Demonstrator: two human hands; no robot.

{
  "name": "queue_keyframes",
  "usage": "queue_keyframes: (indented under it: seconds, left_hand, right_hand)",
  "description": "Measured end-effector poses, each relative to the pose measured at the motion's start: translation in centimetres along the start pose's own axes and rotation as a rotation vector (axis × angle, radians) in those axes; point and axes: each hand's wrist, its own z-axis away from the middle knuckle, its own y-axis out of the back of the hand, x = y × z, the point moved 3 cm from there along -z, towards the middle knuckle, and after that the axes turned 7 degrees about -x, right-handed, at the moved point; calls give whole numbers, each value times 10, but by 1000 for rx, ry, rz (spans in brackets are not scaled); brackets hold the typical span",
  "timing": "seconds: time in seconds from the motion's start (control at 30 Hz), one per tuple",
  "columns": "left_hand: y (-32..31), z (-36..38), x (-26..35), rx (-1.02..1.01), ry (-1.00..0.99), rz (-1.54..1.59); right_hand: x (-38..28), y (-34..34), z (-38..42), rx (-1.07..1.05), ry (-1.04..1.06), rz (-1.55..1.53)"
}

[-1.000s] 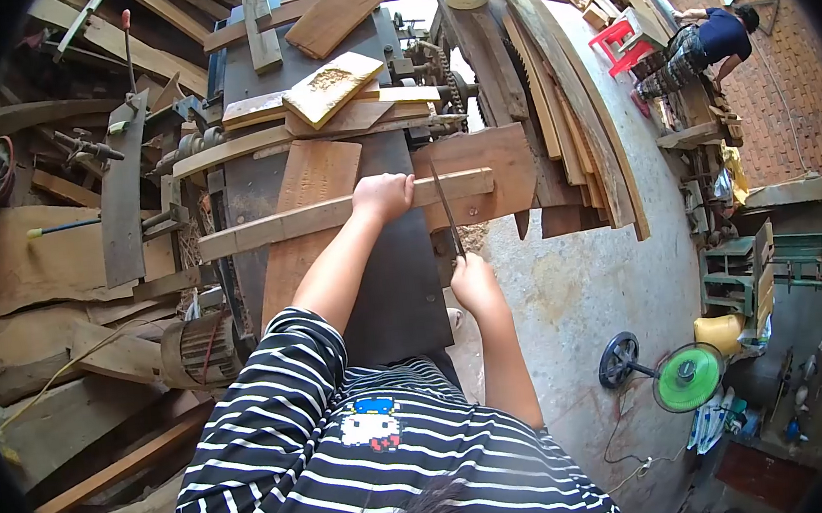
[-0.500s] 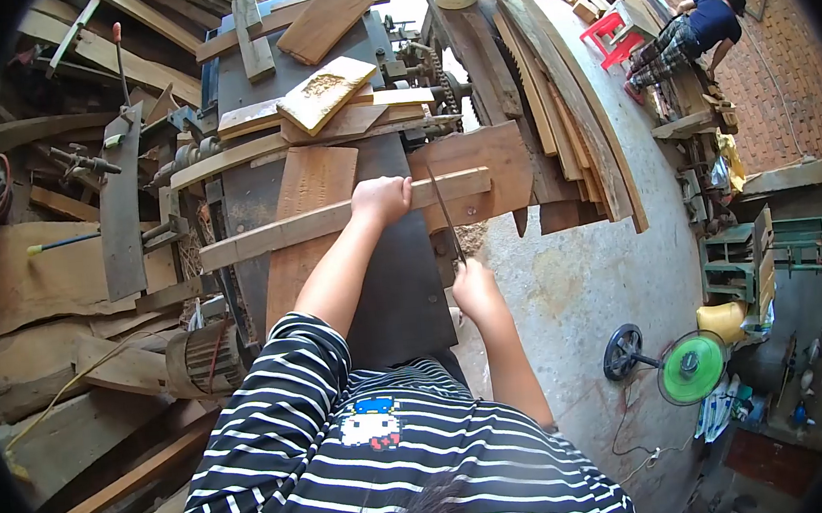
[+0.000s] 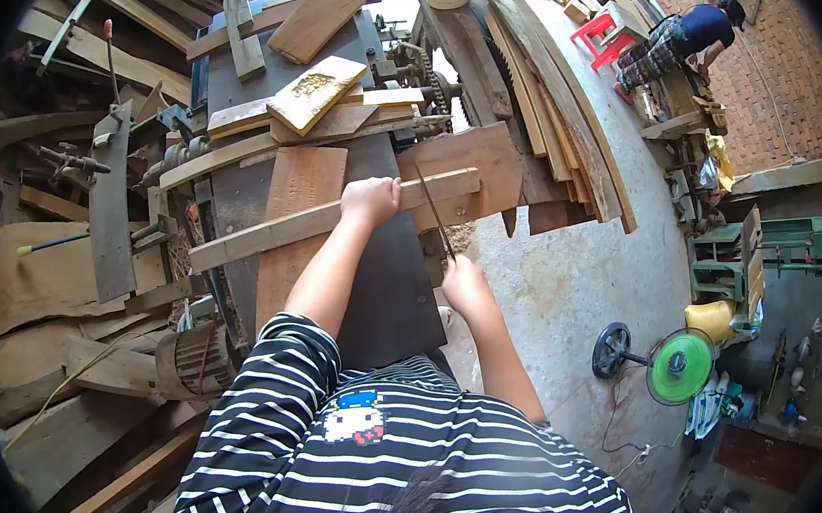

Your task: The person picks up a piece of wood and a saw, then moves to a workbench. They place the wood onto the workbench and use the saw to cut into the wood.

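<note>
My left hand is closed round a long narrow wooden bar that lies across the dark machine table. In my right hand is the lower end of a thin saw. Its blade slants up across the bar, to the right of my left hand. Beneath the bar are a brown board on the left and a wider brown board on the right. Whether the blade is inside a cut is too small to tell.
Loose boards lie on the far part of the table. Long planks lean at its right. A motor stands at the left, a green fan at the lower right. Another person bends over by a red stool.
The whole view has shifted slightly, so most things appear a little further left. My right hand and the saw have moved slightly relative to the bar; my left hand keeps its hold.
</note>
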Motion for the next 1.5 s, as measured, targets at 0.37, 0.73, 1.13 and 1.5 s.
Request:
queue_keyframes:
  seconds: [0.37,0.73,1.13,1.5]
  left_hand:
    - [2,0,3,-9,0,-11]
    - [2,1,2,-3,7,5]
    - [3,0,1,-9,-18,-1]
    - [8,2,5,-42,15,-23]
  right_hand:
    - [-6,-20,-59,121,113,-27]
    - [18,-14,-8,93,67,-141]
    - [16,-5,14,28,38,-33]
    - [-4,-22,-59,113,133,-39]
